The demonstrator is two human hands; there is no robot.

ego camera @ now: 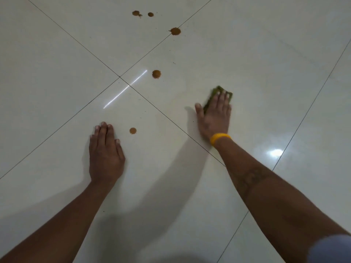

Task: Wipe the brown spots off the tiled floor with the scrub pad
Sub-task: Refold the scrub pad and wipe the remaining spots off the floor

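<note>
Right hand (215, 115): fingers (220, 98) straight and held close together, pressed flat on top of the green scrub pad (216, 91); thumb splayed left, lying on the tile beside the pad. Pad lay flat on the tiled floor (266, 63), its far edge and left side showing past the fingertips. A yellow wristband (220, 138) circled the right wrist; a pale sleeve edge (330, 249) showed at the lower right corner.

Left hand (105, 154): fingers straight and together, palm down on the floor, holding nothing, thumb slightly apart on the right.

Brown spots remaining: one spot (133, 130) just right of the left hand's fingertips; a second spot (156, 74) up and left of the pad, near the crossing of the grout lines (119, 77); a third spot (175, 31) farther off, sitting on a grout line; a pair of small spots (141, 13) farthest away, at top. Fine brown specks scattered around them.

Nothing lay between the pad and the nearest spots. A bright light streak (125, 89) reflected across the grout crossing, and a round glare patch (276, 153) showed right of the right forearm.
</note>
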